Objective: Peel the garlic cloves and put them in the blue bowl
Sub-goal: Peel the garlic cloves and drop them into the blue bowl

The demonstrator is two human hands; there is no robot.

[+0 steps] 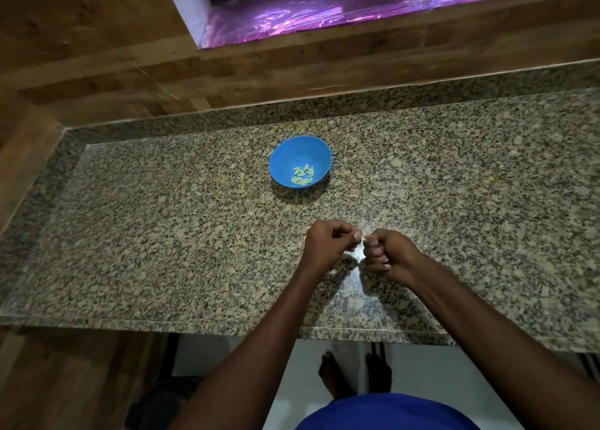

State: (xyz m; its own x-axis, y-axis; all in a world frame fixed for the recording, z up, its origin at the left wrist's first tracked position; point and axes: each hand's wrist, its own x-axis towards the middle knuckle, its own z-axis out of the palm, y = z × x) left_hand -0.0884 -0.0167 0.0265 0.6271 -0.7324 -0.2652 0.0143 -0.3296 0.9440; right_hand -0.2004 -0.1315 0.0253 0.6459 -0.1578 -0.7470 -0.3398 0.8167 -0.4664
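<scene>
A blue bowl stands on the granite counter, with several peeled pale-yellow garlic cloves at its bottom. Nearer to me, my left hand and my right hand meet above the counter with fingers curled. Both pinch a small pale garlic clove between their fingertips. Most of the clove is hidden by the fingers. The hands are well in front of the bowl and a little to its right.
The counter ends at a front edge just below my forearms. A wooden wall runs along the back and left. A pink-lit opening sits above the back wall. My bare feet show on the white floor below.
</scene>
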